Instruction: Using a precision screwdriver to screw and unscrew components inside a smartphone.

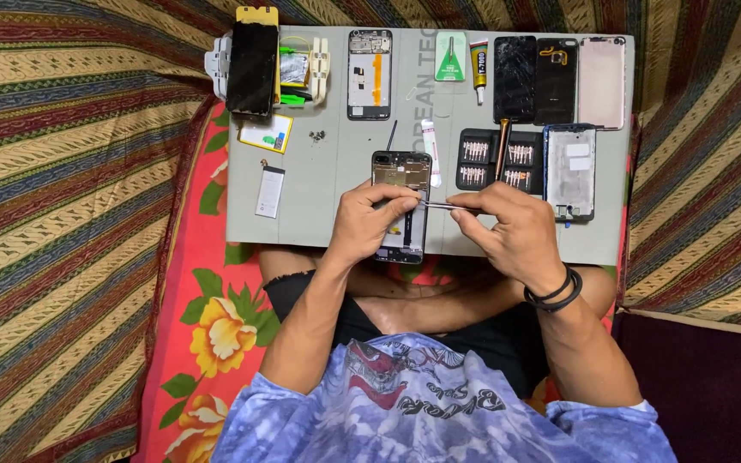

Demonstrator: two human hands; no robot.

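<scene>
Pinching thin metal tweezers (452,206) between thumb and fingers, the right hand (508,230) points their tips leftward into the opened black smartphone with its back cover off (402,201). The left hand (369,221) closes over the phone's middle, likely to pin it flat on the grey work mat (336,189), which seems to rest on the person's lap. Phone lies at the mat's near edge, circuit board and inner frame exposed. Just beyond: black screwdriver bit case (497,160), blue phone frame (570,171), white battery (270,191).
</scene>
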